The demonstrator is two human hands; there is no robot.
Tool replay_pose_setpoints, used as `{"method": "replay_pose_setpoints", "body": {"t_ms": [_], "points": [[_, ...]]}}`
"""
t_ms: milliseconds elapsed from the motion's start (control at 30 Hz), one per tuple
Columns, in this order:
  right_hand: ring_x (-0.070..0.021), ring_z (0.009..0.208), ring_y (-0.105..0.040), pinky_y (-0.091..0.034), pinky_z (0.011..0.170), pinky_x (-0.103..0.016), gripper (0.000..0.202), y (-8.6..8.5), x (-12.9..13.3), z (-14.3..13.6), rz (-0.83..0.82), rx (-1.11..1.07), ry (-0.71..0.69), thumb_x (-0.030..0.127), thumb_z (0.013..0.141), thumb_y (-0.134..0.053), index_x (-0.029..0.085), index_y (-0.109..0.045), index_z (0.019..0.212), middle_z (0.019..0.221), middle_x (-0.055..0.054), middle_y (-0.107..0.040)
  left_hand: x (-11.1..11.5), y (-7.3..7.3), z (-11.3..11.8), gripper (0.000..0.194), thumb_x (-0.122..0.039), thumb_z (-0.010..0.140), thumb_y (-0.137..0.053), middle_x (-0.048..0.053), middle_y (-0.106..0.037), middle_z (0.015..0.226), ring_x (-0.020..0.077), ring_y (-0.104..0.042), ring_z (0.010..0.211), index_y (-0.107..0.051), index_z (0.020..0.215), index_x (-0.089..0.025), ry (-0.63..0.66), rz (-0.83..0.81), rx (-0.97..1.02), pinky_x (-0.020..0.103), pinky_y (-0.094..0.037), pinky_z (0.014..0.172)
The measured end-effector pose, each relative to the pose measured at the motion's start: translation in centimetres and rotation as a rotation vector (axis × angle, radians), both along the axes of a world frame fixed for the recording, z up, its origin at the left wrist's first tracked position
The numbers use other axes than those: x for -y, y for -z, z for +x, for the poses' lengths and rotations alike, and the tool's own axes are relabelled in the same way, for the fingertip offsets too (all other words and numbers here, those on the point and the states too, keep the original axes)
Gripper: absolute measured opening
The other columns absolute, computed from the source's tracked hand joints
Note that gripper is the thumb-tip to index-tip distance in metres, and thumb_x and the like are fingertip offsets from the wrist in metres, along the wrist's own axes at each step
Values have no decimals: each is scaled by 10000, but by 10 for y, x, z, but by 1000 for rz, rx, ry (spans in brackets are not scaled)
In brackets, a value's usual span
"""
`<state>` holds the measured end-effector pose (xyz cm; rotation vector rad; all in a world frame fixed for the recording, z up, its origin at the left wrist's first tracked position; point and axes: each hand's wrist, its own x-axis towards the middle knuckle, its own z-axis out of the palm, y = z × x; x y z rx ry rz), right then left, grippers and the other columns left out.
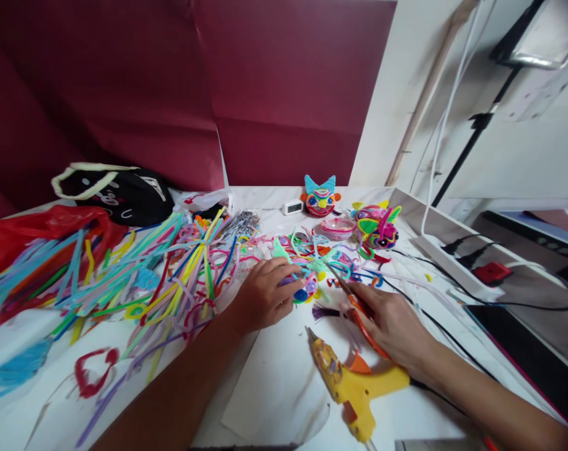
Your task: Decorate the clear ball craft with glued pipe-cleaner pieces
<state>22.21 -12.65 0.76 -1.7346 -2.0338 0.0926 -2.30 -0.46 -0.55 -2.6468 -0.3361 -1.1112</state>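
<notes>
My left hand (267,294) is closed around the left side of a small colourful craft piece (307,288) with green, blue, purple and yellow parts; its palm side is hidden. Orange-handled scissors (364,326) are in my right hand (389,319), their blades pointing up and left towards the piece. Below my hands, a yellow glue gun (354,391) lies on the white table, nozzle pointing up-left. A white sheet (269,382) is under my left hand's side of the table.
Many pipe cleaners (171,275) cover the left side. Two finished-looking colourful figures (320,199) (377,228) stand at the back beside a pink-rimmed bowl (337,228) and a small digital clock (292,207). A power strip (462,266) with black cables lies at right.
</notes>
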Motion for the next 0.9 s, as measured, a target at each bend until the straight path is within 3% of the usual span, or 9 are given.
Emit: {"method": "replay_pose_setpoints", "body": {"t_ms": [167, 367, 500, 900], "points": [[-199, 613, -654, -441, 532, -297, 451, -4, 18, 39, -5, 85, 69, 516, 958, -403, 183, -669, 1107, 772, -65, -715, 0, -1, -1, 342, -104, 798, -586, 82, -689, 1189, 265, -568, 1122, -635, 1115, -223, 0, -8, -22, 438, -489, 904], [-214, 724, -708, -510, 604, -300, 337, 14, 32, 106, -39, 241, 123, 410, 927, -477, 227, -692, 1111, 963, -100, -756, -1, 0, -1, 401, -88, 789, -582, 84, -676, 1215, 273, -551, 1151, -614, 1160, -234, 15, -16, -21, 455, -482, 914], [-229, 748, -713, -512, 637, -306, 326, 20, 36, 138, -122, 287, 241, 339, 901, -486, 218, -697, 1119, 953, -105, -759, -4, 0, -2, 401, -115, 805, -588, 98, -669, 1230, 279, -543, 1167, -606, 1185, -243, 33, -20, -40, 468, -472, 935], [-212, 828, -699, -512, 709, -285, 300, 26, 35, 160, -187, 300, 230, 296, 899, -514, 199, -688, 1123, 976, -95, -748, -7, 2, -2, 389, -146, 822, -596, 71, -678, 1231, 274, -544, 1176, -614, 1186, -280, 13, -16, -36, 460, -469, 938]]}}
